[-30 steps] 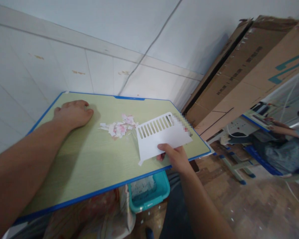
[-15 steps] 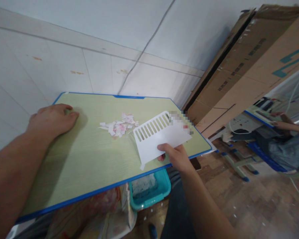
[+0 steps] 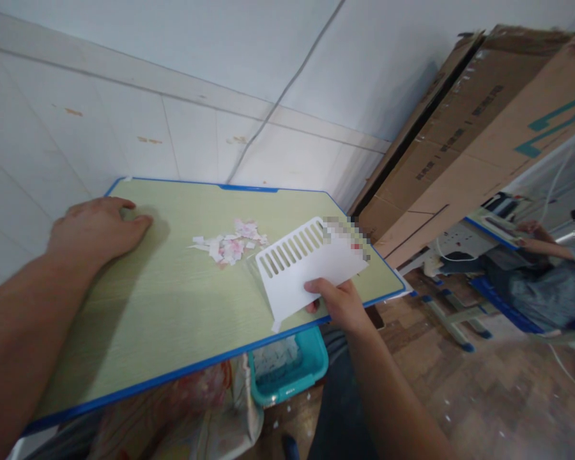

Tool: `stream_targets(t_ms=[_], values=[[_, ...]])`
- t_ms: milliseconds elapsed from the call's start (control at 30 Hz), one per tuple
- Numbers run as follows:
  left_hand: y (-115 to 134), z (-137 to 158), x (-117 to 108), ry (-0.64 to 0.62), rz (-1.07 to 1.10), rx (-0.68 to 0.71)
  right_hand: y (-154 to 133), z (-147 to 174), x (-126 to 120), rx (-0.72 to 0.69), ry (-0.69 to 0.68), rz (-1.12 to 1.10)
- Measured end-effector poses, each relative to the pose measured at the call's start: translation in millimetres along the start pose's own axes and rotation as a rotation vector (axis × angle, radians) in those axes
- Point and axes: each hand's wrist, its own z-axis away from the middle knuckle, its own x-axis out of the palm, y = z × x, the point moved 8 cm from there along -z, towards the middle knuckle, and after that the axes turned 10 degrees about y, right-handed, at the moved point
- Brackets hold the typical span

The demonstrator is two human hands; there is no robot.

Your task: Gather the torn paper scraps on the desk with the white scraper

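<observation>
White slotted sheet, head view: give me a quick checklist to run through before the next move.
1. Right hand has the white slotted sheet: ok, thumb on the upper face near the close edge.
2. Left hand unloaded: ok, nothing visible in it, at the left side of the tabletop.
3. Paper scraps gathered together: ok, one loose, ragged patch left of the sheet.
4. Sheet's underside resting on the tabletop: cannot tell, hidden from this view.
5. Teal basin fully out from under the tabletop: not ok, the near edge overlaps it.
</observation>
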Motion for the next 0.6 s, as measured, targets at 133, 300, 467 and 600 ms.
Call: stream_targets(t_ms=[133, 300, 467, 600], values=[[-2.3, 3.5, -4.4, 0.012, 0.015, -0.041, 1.8, 0.3, 0.0, 0.003, -0.004, 0.008], [-5.5, 2.6, 1.9, -0.023, 0.037, -0.057, 1.7, -0.1, -1.0, -0.011, -0.007, 0.027], [-4.0, 5.4, 0.8, -0.016, 0.065, -0.065, 2.1, -0.8, 0.5, 0.004, -0.030, -0.006], [-2.6, 8.1, -1.2, -0.034, 0.064, -0.080, 2.7, 0.4, 0.3, 0.004, -0.041, 0.003]])
